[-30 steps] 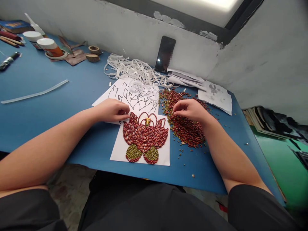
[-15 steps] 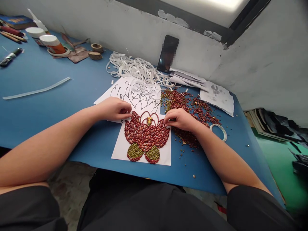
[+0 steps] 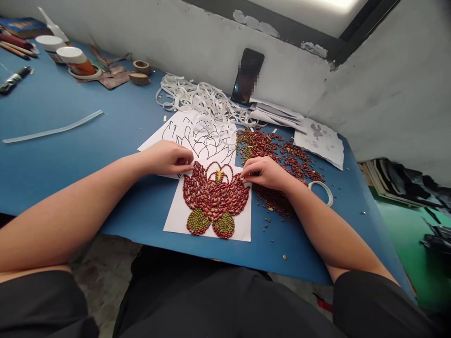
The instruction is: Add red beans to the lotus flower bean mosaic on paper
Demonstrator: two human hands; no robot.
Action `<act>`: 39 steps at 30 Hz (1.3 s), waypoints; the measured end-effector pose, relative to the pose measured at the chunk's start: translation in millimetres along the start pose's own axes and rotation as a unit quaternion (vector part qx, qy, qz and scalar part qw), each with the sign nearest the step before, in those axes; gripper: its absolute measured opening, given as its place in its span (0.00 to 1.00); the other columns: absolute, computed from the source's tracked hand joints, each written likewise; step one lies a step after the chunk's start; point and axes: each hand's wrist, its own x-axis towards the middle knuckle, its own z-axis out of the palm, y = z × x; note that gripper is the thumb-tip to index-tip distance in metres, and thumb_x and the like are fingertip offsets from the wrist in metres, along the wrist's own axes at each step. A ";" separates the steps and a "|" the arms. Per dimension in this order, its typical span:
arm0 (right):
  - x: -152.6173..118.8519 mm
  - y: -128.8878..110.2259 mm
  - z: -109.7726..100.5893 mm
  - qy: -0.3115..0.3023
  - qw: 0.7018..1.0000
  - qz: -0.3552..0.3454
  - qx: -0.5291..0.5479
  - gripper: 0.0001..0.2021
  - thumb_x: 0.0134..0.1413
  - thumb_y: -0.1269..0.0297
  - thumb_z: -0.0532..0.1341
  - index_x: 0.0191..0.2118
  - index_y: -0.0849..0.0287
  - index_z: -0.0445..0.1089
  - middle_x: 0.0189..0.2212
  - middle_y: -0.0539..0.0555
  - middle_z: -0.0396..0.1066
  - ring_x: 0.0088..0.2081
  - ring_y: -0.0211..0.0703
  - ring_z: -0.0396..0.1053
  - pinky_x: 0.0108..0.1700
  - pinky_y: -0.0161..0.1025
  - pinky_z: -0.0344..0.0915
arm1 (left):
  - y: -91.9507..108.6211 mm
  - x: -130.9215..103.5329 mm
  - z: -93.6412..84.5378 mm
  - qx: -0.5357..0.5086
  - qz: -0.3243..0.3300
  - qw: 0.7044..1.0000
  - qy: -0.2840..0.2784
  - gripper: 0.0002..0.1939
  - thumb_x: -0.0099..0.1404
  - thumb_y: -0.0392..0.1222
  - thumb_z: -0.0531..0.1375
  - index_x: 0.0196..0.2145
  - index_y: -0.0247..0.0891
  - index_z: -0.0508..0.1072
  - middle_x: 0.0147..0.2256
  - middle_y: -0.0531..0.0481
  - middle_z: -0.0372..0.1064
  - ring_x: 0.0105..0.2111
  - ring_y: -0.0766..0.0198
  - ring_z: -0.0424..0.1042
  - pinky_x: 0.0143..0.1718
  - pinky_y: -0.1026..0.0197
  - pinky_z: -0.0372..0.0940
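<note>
A flower picture made of beans [image 3: 215, 198] lies on a white paper sheet [image 3: 242, 231], with dark red beans filling the petals and green beans filling two rounded leaves below. At the upper left petal tip rests my left hand [image 3: 172, 157], its fingers curled and fingertips drawn together. My right hand [image 3: 261, 172] is at the upper right petal, also with bent, closed fingers. Whatever either hand pinches is too small or hidden to make out. Behind the bean picture, partly covered, lies a paper with a line-drawn flower [image 3: 207, 146].
Loose red and green beans [image 3: 262, 143] spread right of the papers, near a tape roll [image 3: 320, 192]. White paper strips [image 3: 204, 101] heap behind. A phone [image 3: 247, 75] leans on the wall. Jars [image 3: 75, 61], a pen [image 3: 14, 80] and a clear stick [image 3: 52, 127] are at left.
Both hands stay at the two upper petals, with only slight finger movement. The view has shifted very slightly; the bean picture looks the same.
</note>
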 end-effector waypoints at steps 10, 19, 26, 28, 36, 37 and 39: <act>-2.1 -3.0 -5.0 -0.034 0.996 -0.072 -0.043 0.08 0.67 0.63 0.67 0.37 0.55 0.85 0.36 0.56 0.82 0.37 0.44 0.78 0.45 0.42 0.72 | -0.4 0.2 0.7 0.000 -0.003 1.000 0.003 0.14 0.68 0.54 0.59 0.33 0.42 0.76 0.24 0.54 0.71 0.24 0.66 0.67 0.30 0.62 0.55; -7.5 -2.5 -28.2 0.012 0.997 0.024 -0.069 0.10 0.67 0.61 0.64 0.42 0.53 0.85 0.40 0.56 0.83 0.40 0.46 0.79 0.46 0.43 0.72 | -1.4 -0.5 0.8 0.004 -0.006 1.000 -0.004 0.15 0.69 0.55 0.58 0.35 0.42 0.77 0.25 0.53 0.72 0.25 0.66 0.68 0.31 0.62 0.56; -31.8 36.4 -69.7 0.147 0.931 0.267 -0.201 0.15 0.51 0.70 0.63 0.42 0.58 0.86 0.35 0.57 0.82 0.34 0.49 0.75 0.41 0.46 0.70 | -2.7 0.4 2.3 0.000 -0.002 1.000 -0.001 0.15 0.68 0.55 0.58 0.35 0.42 0.78 0.25 0.53 0.73 0.25 0.65 0.68 0.31 0.62 0.57; -33.9 42.4 -69.6 0.153 0.928 0.271 -0.203 0.16 0.51 0.70 0.63 0.43 0.59 0.86 0.36 0.58 0.82 0.34 0.50 0.75 0.41 0.47 0.71 | -2.9 0.7 2.6 0.002 -0.001 1.000 0.001 0.16 0.68 0.55 0.58 0.35 0.42 0.78 0.25 0.53 0.73 0.25 0.65 0.68 0.31 0.62 0.57; -17.2 51.5 -27.8 0.169 0.956 0.141 -0.193 0.12 0.62 0.66 0.64 0.45 0.57 0.86 0.47 0.61 0.82 0.47 0.54 0.79 0.57 0.52 0.74 | -2.6 0.0 1.2 0.007 0.008 1.000 0.012 0.14 0.69 0.54 0.59 0.34 0.42 0.77 0.23 0.54 0.72 0.23 0.66 0.67 0.29 0.63 0.57; -16.4 53.2 -24.8 0.170 0.956 0.135 -0.196 0.12 0.63 0.67 0.64 0.44 0.56 0.86 0.46 0.60 0.83 0.47 0.54 0.80 0.57 0.51 0.75 | -2.6 -0.1 1.0 0.007 0.010 1.000 0.013 0.14 0.69 0.54 0.59 0.34 0.42 0.77 0.23 0.54 0.72 0.23 0.66 0.68 0.29 0.63 0.57; -16.4 55.7 -22.6 0.175 0.955 0.128 -0.200 0.10 0.63 0.68 0.65 0.42 0.55 0.86 0.44 0.59 0.83 0.46 0.53 0.80 0.56 0.51 0.76 | -2.4 -0.1 0.7 0.007 0.012 1.000 0.015 0.14 0.68 0.54 0.60 0.34 0.42 0.77 0.23 0.55 0.72 0.23 0.67 0.68 0.29 0.64 0.57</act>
